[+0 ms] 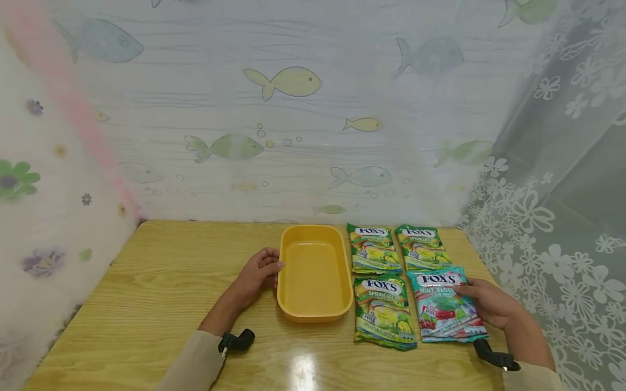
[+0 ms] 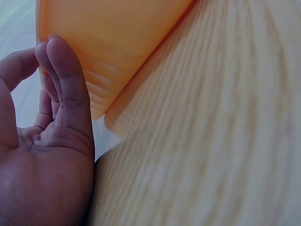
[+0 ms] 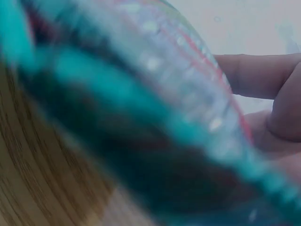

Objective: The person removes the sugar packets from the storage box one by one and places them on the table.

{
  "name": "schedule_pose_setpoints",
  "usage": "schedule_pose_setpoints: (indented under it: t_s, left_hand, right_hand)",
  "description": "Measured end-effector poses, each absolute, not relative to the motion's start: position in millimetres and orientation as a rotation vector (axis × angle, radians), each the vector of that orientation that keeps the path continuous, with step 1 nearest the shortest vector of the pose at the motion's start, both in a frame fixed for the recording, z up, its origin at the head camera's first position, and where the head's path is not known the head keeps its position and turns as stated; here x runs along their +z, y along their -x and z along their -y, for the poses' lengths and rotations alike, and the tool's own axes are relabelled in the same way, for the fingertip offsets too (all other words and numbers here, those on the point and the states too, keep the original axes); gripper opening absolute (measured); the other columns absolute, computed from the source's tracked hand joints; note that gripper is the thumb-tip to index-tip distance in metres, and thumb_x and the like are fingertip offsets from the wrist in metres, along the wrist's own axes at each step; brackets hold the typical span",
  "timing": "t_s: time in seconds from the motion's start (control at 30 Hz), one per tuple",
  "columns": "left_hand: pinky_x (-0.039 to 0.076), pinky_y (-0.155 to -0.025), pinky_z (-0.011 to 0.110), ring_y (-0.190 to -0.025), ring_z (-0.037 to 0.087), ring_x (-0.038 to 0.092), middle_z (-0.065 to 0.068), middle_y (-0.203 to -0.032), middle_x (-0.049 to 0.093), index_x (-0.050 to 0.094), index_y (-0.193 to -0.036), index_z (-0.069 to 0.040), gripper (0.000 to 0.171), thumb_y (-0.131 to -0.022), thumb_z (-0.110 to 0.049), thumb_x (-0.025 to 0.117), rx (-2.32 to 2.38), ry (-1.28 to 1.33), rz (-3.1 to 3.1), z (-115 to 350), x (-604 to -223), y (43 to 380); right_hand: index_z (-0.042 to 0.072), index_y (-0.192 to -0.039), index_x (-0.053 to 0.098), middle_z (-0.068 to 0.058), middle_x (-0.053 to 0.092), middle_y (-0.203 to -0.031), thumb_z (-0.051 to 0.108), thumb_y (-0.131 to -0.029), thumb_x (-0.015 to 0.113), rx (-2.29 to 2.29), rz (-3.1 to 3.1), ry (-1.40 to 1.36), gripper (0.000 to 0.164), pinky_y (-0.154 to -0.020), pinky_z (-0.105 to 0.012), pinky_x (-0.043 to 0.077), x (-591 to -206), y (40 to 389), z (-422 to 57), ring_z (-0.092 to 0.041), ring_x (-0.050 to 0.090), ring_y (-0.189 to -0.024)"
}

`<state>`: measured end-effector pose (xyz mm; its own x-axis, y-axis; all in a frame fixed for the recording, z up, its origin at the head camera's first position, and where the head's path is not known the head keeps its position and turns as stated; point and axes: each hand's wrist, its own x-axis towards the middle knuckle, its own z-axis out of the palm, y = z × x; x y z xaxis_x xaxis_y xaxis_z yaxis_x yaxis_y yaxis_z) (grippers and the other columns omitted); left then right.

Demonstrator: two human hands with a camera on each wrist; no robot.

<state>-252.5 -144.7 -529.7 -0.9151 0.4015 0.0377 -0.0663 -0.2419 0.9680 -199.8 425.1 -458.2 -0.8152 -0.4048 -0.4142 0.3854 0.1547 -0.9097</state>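
A yellow plastic tray (image 1: 315,316) stands on the wooden table, its inside bare. At its left rim, my left hand (image 1: 258,273) pinches the wall, thumb at the rim and fingers along the outer side; the left wrist view shows those fingers (image 2: 68,84) against the tray wall (image 2: 122,42). My right hand (image 1: 494,304) grips the right edge of a teal Fox's mint candy bag (image 1: 445,309), thumb on its front. In the right wrist view this bag (image 3: 188,103) is close and blurred, and hides most of the fingers.
Three green Fox's Spring Tea candy bags lie right of the tray: one at the back (image 1: 374,250), one at the back right (image 1: 423,248) and one in front (image 1: 385,312). Curtains with fish prints (image 1: 293,136) hang behind the wooden table (image 1: 195,255); a flowered sheer curtain (image 1: 552,260) borders the right side.
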Motion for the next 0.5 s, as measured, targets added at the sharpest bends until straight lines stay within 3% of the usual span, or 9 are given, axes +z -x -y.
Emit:
schedule_pose_setpoints:
  t_s: [0.3,0.5]
  left_hand:
    - [0.055,-0.066,0.028,-0.073,0.015,0.062,0.006,-0.104,0.062,0.044,-0.127,-0.001,0.026,-0.109,-0.011,0.060,2.227,-0.403,-1.711,147,-532,252]
    - [0.055,-0.066,0.028,-0.074,0.015,0.061,0.007,-0.104,0.061,0.043,-0.129,0.001,0.029,-0.110,-0.011,0.059,2.240,-0.415,-1.706,144,-531,255]
  right_hand:
    - [-0.027,-0.152,0.018,-0.010,0.072,-0.117,0.021,-0.116,0.044,-1.527,-2.145,-0.059,0.066,-0.088,-0.047,0.062,-452,198,-415,-0.024,0.074,-0.103]
    - [-0.030,-0.146,0.029,-0.037,0.056,-0.133,0.025,-0.116,0.043,-1.328,-2.397,-0.168,0.064,-0.092,-0.046,0.059,-439,196,-410,-0.025,0.069,-0.107]
